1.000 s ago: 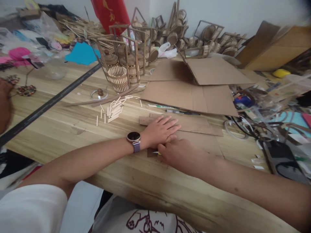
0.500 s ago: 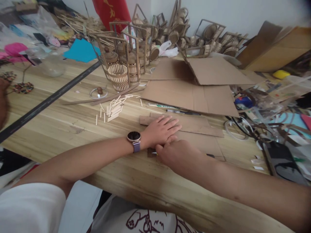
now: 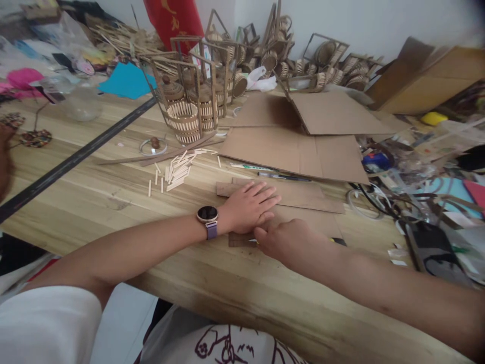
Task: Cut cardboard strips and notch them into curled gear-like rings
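My left hand (image 3: 252, 205) lies flat with fingers spread, pressing down on a narrow brown strip (image 3: 224, 189) and a cardboard piece (image 3: 310, 196). A watch is on that wrist. Close beside it, my right hand (image 3: 288, 241) is closed around a utility knife (image 3: 338, 241); its dark and yellow end shows behind the hand, and a bit of blade shows in front. The blade is at a dark brown strip (image 3: 240, 239) near the lower edge of the cardboard. Most of the knife is hidden by my fingers.
Small pale sticks (image 3: 179, 171) lie scattered left of my hands. Beyond stand small slatted baskets (image 3: 184, 121) with tall handles. Folded cardboard (image 3: 291, 151) and a pen (image 3: 284, 177) lie ahead. At right are cables (image 3: 366, 202) and a dark phone-like object (image 3: 435, 247). Another person's hand (image 3: 5, 156) shows at far left.
My right hand has slid a little to the right with the knife, uncovering more of the dark strip. My left hand stays pressed flat in place.
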Tool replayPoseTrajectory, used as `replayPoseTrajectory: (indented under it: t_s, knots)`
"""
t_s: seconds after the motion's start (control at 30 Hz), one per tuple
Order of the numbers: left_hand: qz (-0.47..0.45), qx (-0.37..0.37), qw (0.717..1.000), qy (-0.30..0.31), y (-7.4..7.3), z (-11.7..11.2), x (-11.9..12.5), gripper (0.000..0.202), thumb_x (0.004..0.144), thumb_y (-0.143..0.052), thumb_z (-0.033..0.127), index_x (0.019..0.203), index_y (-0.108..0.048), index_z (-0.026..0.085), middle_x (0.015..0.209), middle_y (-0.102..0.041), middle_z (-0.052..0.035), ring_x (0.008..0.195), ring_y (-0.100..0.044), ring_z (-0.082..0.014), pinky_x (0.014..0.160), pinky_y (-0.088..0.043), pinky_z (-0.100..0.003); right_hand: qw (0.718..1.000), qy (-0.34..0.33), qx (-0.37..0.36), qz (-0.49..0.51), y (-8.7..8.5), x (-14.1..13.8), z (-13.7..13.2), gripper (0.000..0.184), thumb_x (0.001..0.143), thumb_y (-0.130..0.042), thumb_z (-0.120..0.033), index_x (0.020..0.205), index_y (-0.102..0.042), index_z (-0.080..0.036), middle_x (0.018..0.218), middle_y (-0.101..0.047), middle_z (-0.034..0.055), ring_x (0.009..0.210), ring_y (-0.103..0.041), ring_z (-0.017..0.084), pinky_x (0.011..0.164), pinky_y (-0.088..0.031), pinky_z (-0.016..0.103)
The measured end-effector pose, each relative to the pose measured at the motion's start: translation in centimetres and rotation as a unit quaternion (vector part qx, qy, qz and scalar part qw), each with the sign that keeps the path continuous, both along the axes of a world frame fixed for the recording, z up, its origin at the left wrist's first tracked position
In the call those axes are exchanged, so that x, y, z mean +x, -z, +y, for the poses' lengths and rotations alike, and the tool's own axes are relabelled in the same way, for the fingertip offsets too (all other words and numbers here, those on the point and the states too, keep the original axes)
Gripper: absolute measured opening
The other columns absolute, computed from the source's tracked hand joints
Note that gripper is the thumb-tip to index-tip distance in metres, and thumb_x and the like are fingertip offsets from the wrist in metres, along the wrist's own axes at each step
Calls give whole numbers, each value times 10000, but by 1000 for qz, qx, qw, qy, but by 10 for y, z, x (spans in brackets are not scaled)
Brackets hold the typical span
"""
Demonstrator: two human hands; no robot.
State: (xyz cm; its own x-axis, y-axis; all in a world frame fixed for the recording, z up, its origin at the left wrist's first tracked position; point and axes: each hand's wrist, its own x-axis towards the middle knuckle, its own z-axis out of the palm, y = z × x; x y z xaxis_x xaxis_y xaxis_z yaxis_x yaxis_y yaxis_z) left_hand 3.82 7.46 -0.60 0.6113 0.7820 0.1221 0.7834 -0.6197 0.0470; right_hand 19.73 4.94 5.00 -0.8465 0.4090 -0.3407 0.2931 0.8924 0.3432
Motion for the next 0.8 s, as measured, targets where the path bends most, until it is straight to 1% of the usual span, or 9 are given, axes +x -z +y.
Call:
replayPoseTrajectory:
  t_s: [0.13, 0.23, 0.33, 0.43, 0.5, 0.57, 0.7, 0.73, 0.8]
  knots:
    - [-15, 3, 1000, -6, 2, 0, 0, 522, 1041, -284, 438, 1479, -387, 174, 1569, -359, -69, 1456, -285, -255, 1176, -207, -433, 997, -37, -17, 72, 4, 23, 5, 122, 911, -513, -149, 917, -634, -150, 731, -700, 40, 510, -601, 132, 443, -143, 297]
    - [-27, 5, 1000, -11, 4, 0, -1, 531, 1036, -308, 421, 1474, -381, 128, 1562, -369, -100, 1456, -285, -251, 1187, -195, -423, 990, -8, 7, 143, -4, 48, 13, 276, 995, -405, -253, 844, -619, -166, 706, -672, 37, 540, -580, 139, 473, -186, 299]
    - [-46, 31, 998, -16, 3, -3, -1, 514, 1023, -352, 380, 1437, -411, 80, 1544, -378, -154, 1454, -275, -281, 1188, -199, -449, 981, 89, 63, 163, -14, 68, 31, 374, 1029, -328, -351, 999, -642, -149, 822, -686, 83, 624, -605, 173, 506, -250, 281]
    - [-67, 74, 995, -7, -2, -7, -2, 402, 998, -412, 327, 1275, -551, 72, 1434, -478, -186, 1393, -341, -313, 1156, -264, -465, 966, 183, 109, 148, -11, 75, 58, 364, 1012, -391, -343, 1266, -581, -164, 958, -673, 124, 755, -644, 230, 564, -334, 285]
    - [-64, 83, 994, 6, -5, -10, -2, 304, 990, -427, 295, 1114, -621, 97, 1283, -564, -169, 1258, -457, -299, 1084, -358, -445, 962, 194, 117, 152, -2, 72, 74, 420, 1002, -422, -323, 1379, -501, -157, 1045, -655, 158, 885, -645, 271, 651, -399, 308]
    - [-51, 83, 995, 21, -8, -11, -3, 267, 994, -415, 269, 1008, -637, 122, 1139, -604, -138, 1105, -518, -269, 987, -428, -418, 962, 192, 112, 157, 7, 67, 84, 462, 989, -453, -321, 1404, -475, -118, 1080, -646, 179, 949, -631, 288, 722, -431, 331]
    - [-17, 89, 995, 37, -12, -10, -3, 303, 1010, -372, 244, 917, -639, 134, 981, -613, -114, 950, -527, -242, 864, -465, -388, 962, 168, 116, 178, 8, 71, 73, 450, 979, -472, -301, 1389, -485, -118, 1190, -624, 181, 1090, -578, 299, 845, -437, 364]
    - [-10, 88, 995, 37, -13, -11, -3, 314, 1012, -364, 242, 908, -640, 136, 970, -616, -113, 931, -530, -238, 847, -468, -386, 963, 160, 114, 187, 6, 77, 66, 415, 983, -455, -291, 1365, -510, -137, 1188, -628, 170, 1087, -581, 294, 844, -440, 368]
    - [-6, 81, 996, 34, -18, -16, -4, 320, 1017, -360, 248, 918, -644, 139, 997, -627, -115, 947, -540, -242, 852, -471, -396, 963, 162, 90, 195, 1, 96, 49, 337, 985, -420, -260, 1259, -593, -168, 1087, -666, 136, 973, -629, 266, 777, -459, 355]
